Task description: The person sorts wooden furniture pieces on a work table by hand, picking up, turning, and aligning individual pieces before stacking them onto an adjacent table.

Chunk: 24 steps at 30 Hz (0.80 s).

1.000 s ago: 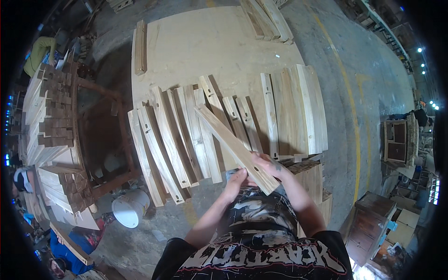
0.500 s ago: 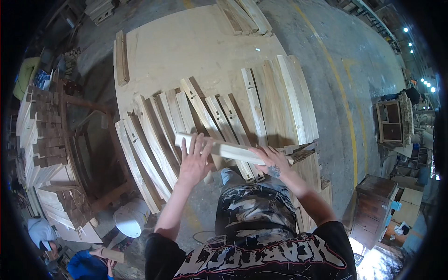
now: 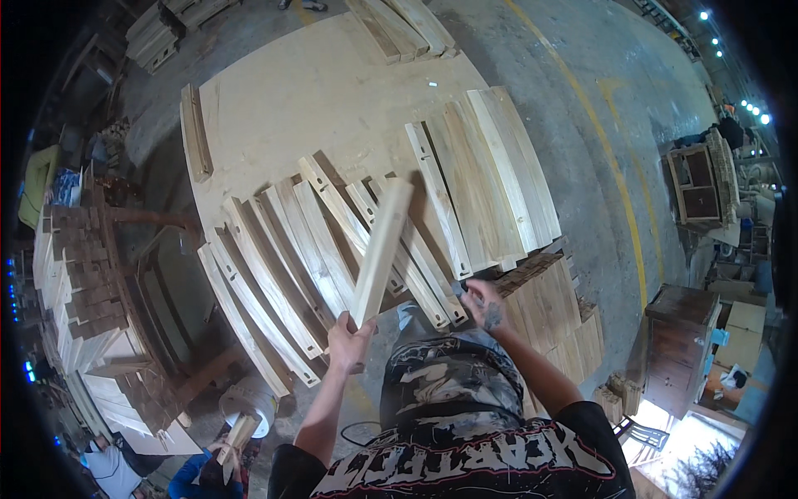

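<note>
Left hand (image 3: 349, 343) is closed on the near end of a pale strip (image 3: 383, 252), thumb on one side, fingers wrapped round the other. That's the only grip on it: the strip runs from this hand away and slightly right, tilted, far end free and crossing over the slotted strips (image 3: 434, 279) that lie between the two hands. Can't tell if it touches them.

Right hand (image 3: 484, 306) is off the strip, fingers part-curled, just beside the near ends of those slotted strips. Dark patch at its fingertips; can't tell if that's something pinched or just shadow.

Left of and beyond the left hand: a slanted row of strips (image 3: 274, 283) on the tabletop (image 3: 307, 100), several with slots near their ends. Straight beyond the right hand: wide boards (image 3: 486, 179), side by side. Right of the right hand, close: a wood stack (image 3: 544, 308).

Well beyond both hands: a bundle (image 3: 399, 29) at the tabletop's far edge and a small white chip (image 3: 432, 84) nearer in. Left of and behind the left hand: a white bucket (image 3: 262, 407), partly covered by a block (image 3: 241, 432) held by a co-worker in blue sleeves (image 3: 189, 478).
</note>
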Tool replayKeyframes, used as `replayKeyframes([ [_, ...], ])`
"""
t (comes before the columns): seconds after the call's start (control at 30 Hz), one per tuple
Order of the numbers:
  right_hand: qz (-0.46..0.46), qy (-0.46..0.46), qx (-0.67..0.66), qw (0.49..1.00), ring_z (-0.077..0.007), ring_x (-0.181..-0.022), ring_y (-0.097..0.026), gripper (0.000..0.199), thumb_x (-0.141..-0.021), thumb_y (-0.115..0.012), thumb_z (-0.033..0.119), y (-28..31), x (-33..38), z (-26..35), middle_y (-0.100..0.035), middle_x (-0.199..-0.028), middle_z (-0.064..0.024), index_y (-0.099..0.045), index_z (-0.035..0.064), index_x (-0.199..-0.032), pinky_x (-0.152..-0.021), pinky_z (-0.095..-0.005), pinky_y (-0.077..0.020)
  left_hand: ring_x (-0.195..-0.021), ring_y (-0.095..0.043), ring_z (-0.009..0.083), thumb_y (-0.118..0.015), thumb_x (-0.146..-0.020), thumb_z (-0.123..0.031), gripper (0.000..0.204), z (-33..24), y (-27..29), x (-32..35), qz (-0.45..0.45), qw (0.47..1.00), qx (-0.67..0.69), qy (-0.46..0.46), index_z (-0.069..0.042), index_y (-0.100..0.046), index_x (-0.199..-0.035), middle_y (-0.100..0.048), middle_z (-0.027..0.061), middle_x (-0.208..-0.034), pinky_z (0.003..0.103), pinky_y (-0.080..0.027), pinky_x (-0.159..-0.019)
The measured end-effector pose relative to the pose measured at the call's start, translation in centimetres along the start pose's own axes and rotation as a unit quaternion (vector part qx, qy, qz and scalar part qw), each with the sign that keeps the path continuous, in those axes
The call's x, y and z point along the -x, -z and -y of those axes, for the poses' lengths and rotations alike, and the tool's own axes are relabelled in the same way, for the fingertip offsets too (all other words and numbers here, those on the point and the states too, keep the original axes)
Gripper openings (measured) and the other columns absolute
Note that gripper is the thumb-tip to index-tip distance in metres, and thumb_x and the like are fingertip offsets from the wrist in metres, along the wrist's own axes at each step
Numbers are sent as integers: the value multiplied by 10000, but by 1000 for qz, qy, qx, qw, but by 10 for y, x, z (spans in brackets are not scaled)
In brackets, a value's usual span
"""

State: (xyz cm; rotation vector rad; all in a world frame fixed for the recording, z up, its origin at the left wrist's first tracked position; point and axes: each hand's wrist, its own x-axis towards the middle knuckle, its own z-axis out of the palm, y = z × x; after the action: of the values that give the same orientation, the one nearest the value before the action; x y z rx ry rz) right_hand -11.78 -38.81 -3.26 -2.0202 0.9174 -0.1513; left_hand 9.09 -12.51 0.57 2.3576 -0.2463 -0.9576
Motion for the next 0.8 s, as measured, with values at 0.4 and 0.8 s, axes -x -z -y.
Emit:
replayKeyframes([
  [0.4, 87, -219, 12, 972, -350, -949, -637, 651, -747, -770, 481, -58, 19, -68, -665, -1012, -189, -596, -6, -1143, -826, -419, -489, -588, -416, 154, -734, -810, -406, 495, -8, -20, -6, -77, 989, 113, 53, 24, -509, -714, -453, 50, -601, 346, -386, -549],
  [0.8, -129, -98, 97, 982, -388, -1073, -542, 647, -746, -775, 305, -35, 41, -34, -576, -1133, -166, -475, 61, -1264, -916, -485, -436, -575, -343, 137, -730, -827, -386, 507, 15, -46, -8, -105, 976, 190, 36, -6, -439, -661, -388, 24, -582, 345, -334, -518],
])
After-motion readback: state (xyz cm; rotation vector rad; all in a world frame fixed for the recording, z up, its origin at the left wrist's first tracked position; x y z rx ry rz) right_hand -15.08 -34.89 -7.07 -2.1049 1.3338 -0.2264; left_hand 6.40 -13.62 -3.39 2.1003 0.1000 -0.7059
